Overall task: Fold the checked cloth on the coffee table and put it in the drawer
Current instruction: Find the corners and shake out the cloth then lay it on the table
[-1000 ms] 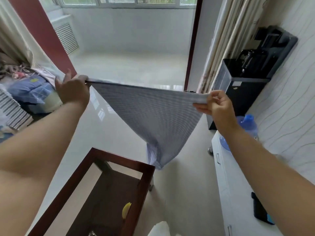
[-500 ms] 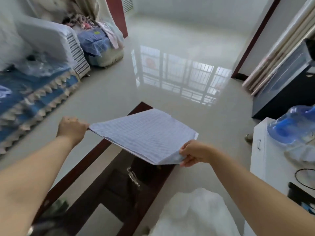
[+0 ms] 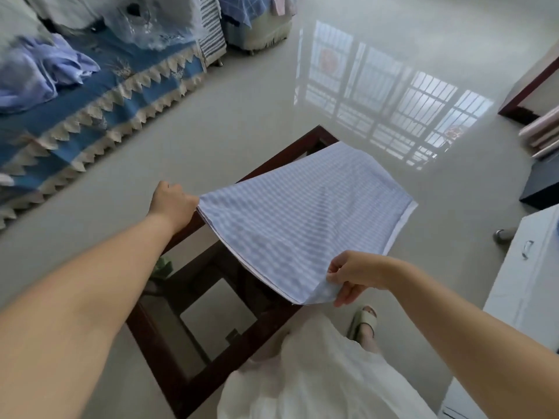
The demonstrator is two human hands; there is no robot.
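Both hands pinch the cloth: left hand has fingers curled over the near-left corner, knuckles up, fingertips hidden under the fabric; right hand nips the near-right corner between thumb and curled fingers, corner drooping below the thumb. One pale blue-and-white checked cloth, thin woven fabric, folded into at least two layers (stacked edges show along the near-left side and a white underside strip along the right edge), held stretched roughly flat and tilted, in the air over the far end of the table; whether its far edge touches the table, cannot tell. By size: glossy pale tiled floor, mirror-like, reflecting a barred window; one sofa at upper left under a blue cover with a cream zigzag lace trim, crumpled lilac and white fabrics piled on it; one dark red-brown wooden coffee table, rectangular frame with glass panes and a lower shelf visible through them; one white cabinet at right edge with one small metal drawer handle showing; white pleated skirt of the person at bottom centre; one foot in a cream slide sandal on the floor just right of the table corner.
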